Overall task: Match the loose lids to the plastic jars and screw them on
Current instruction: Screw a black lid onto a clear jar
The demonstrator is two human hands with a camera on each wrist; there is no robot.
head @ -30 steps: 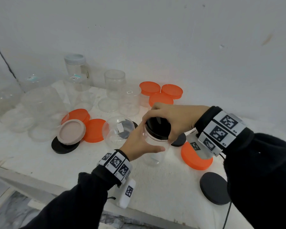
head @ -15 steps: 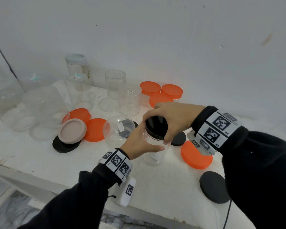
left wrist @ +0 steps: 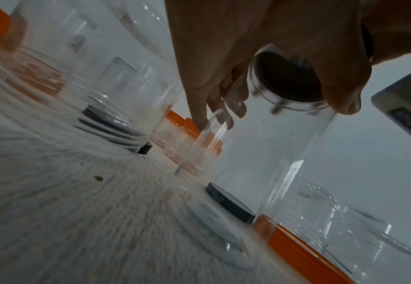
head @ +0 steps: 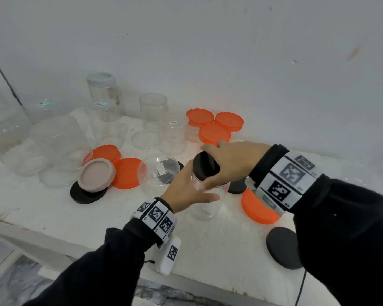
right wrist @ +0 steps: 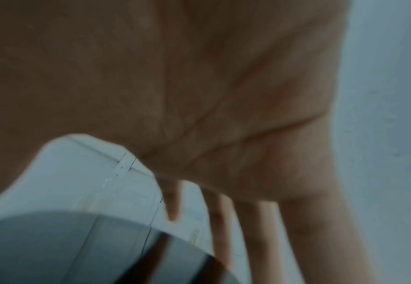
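A clear plastic jar [head: 208,208] stands upright near the middle of the white table [head: 97,219]. My left hand [head: 186,191] grips its wall from the left, thumb across the front. A black lid [head: 205,165] sits on the jar's mouth, tilted slightly to the left. My right hand [head: 227,163] reaches over from the right and pinches the lid's rim between thumb and fingers. In the left wrist view the same jar [left wrist: 260,153] and black lid [left wrist: 289,76] show from below. The right wrist view is blurred, showing only palm and the dark lid [right wrist: 175,259].
Loose lids lie around: orange [head: 258,208], orange [head: 126,175], black [head: 283,248], beige [head: 96,174] on another black one. A clear jar [head: 157,173] lies on its side left of my hands. Several empty jars [head: 173,133] and orange-capped jars [head: 215,133] stand at the back wall.
My right hand has turned around the black lid, its wrist swinging and more of the lid's top showing. The left hand and the jar have stayed in place.
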